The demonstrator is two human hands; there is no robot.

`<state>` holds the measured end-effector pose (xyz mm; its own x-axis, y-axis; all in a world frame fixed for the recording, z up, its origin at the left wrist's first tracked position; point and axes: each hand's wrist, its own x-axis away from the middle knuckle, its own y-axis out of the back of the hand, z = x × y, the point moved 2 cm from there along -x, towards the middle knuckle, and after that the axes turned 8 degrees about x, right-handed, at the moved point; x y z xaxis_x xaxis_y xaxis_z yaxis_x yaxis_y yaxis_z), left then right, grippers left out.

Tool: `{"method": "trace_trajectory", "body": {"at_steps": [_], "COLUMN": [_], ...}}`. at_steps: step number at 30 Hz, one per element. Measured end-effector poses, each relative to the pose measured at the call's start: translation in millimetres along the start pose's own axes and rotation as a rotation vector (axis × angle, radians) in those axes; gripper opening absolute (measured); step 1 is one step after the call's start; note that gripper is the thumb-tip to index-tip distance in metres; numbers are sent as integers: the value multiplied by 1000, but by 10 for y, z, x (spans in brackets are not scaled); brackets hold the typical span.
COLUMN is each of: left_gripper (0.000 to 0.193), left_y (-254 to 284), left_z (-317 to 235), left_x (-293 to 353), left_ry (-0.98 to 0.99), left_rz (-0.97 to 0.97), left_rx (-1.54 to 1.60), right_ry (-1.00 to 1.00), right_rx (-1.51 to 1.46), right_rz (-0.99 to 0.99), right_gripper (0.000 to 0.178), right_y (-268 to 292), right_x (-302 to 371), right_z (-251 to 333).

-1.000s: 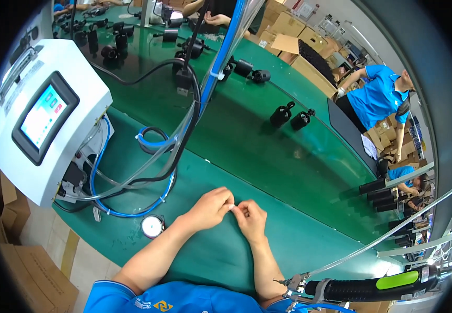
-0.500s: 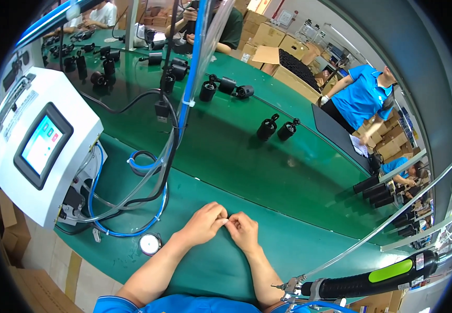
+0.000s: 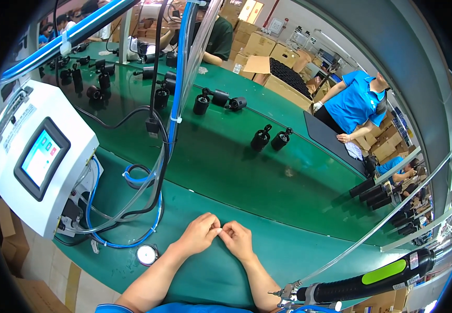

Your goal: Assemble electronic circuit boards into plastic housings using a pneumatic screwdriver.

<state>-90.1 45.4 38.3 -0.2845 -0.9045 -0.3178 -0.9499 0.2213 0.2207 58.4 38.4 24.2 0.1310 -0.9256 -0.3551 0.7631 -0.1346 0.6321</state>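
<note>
My left hand and my right hand meet fingertip to fingertip over the green worktop. Both have curled fingers in a pinch; anything between them is hidden or too small to make out. A round, white-faced disc with a metal rim lies on the worktop to the left of my left forearm. By my right forearm is the tip end of a black power screwdriver with a bright green grip panel, held in a metal bracket.
A white machine with a touchscreen stands at left, trailing blue and clear tubes. Beyond the worktop runs a green conveyor belt carrying black cylindrical parts. Across it a person in a blue shirt stands beside a dark mat.
The whole view has shifted a little, so the scene sits slightly lower. My hands stay together, fingers still pinched. Across the belt, the person in blue has moved a hand leftward.
</note>
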Motion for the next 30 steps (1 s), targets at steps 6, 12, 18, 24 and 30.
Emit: {"method": "trace_trajectory", "body": {"at_steps": [6,12,18,24,30], "left_gripper": [6,6,6,5,5], "left_y": [-8,-12,-16,-27,-22], "left_z": [17,74,80,86,73], "left_x": [-3,-1,13,5,-22], "left_ry": [-8,-22,-58,-20,-6], "left_rz": [-4,16,23,29,11], "left_rx": [-4,-31,-39,-16,1], "right_ry": [-14,-8,5,8,-28], "right_rx": [10,23,26,46,-24], "right_rz": [20,38,42,18,27], "right_gripper": [9,9,9,10,10], "right_y": [-1,-13,-26,-38,-34], "right_x": [-13,-17,-6,-3,-32], "right_z": [-12,-11,-22,-53,-66]}}
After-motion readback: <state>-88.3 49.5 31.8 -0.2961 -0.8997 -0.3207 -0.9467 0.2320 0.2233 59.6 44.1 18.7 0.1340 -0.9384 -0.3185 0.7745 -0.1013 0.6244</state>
